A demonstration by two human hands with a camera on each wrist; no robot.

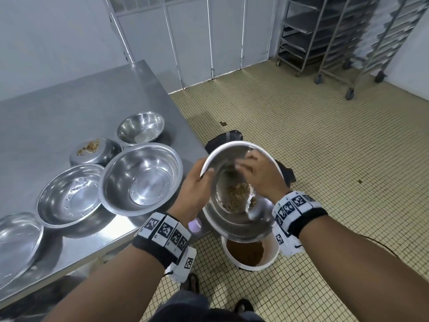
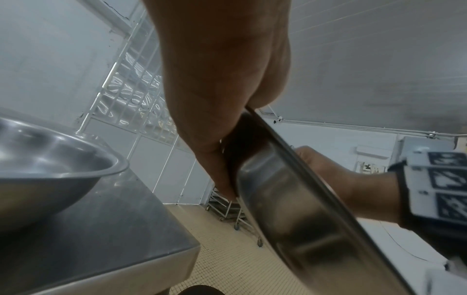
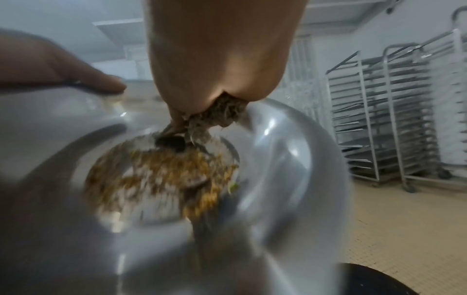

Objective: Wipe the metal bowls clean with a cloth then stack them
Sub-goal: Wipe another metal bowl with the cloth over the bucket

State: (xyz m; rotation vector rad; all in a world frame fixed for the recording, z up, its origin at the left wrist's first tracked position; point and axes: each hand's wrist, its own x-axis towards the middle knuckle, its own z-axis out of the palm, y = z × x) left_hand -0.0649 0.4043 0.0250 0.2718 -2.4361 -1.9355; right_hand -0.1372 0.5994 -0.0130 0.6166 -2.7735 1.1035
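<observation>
We hold the dirty bowl (image 1: 239,189) off the table edge, tilted steeply with its mouth toward us, directly above a white bucket (image 1: 250,253) on the floor that already contains brown slop. We judge the tilt and position are chosen so scraped residue drops into the bucket, not onto the table (image 1: 69,108).

Left hand (image 1: 193,189): clamped on the bowl's near-left rim, thumb over the edge, fingers behind the wall; the left wrist view confirms this pinch. It serves as the fixed support.

Right hand (image 1: 258,175): inside the bowl, fingers curled around a soiled wad (image 3: 222,111), probably the cloth, pushing at the brown food scraps (image 1: 236,198) on the bottom. The right wrist view is motion-blurred, so we cannot identify the wad firmly.

On the table: five more bowls near the edge. One upside-down bowl (image 1: 95,151) carries crumbs on its base; the large bowl (image 1: 140,178) beside our left hand looks clean. No stack formed yet.
</observation>
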